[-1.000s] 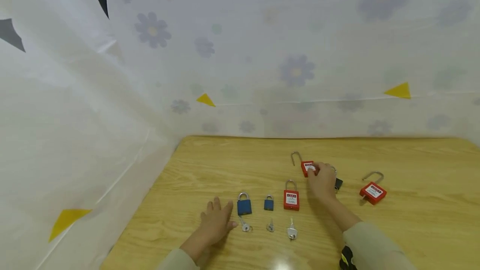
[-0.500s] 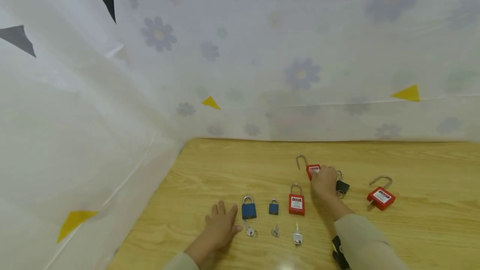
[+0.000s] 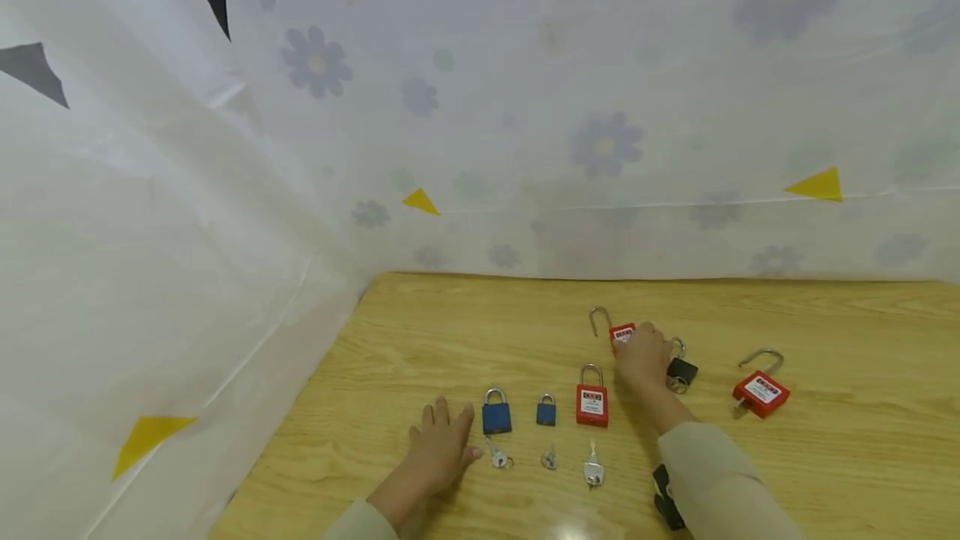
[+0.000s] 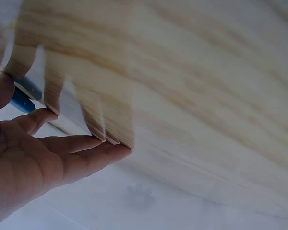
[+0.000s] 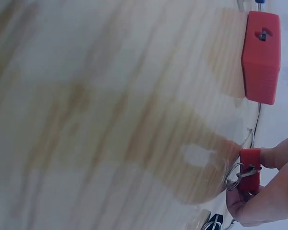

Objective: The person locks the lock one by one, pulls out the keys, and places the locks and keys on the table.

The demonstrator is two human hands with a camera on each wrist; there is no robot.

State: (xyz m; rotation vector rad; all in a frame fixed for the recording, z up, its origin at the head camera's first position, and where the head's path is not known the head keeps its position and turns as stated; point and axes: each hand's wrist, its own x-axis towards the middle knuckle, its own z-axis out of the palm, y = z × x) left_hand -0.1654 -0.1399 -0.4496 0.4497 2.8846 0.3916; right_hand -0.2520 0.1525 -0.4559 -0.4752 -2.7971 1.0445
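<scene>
My right hand [image 3: 645, 361] grips a red padlock [image 3: 622, 333] with a white label, its shackle swung out. The right wrist view shows the thumb and fingers on either side of this padlock [image 5: 250, 165], with a key and ring at its base. Just right of that hand lies a black padlock [image 3: 683, 371] with a key ring. My left hand [image 3: 437, 450] rests palm down, fingers spread on the table, left of a large blue padlock [image 3: 497, 417]. In the left wrist view, its fingertips [image 4: 127, 149] touch the wood.
A small blue padlock [image 3: 546, 412] and a closed red padlock [image 3: 592, 405] continue the row on the wooden table [image 3: 420, 332]. Keys [image 3: 593, 472] lie in front of them. Another red padlock [image 3: 761, 392] with an open shackle lies at right. A white patterned sheet [image 3: 480, 148] hangs behind.
The view has shifted slightly. My right hand has moved a little left, uncovering more of the black padlock, and keeps hold of the red padlock. My left hand stays in place.
</scene>
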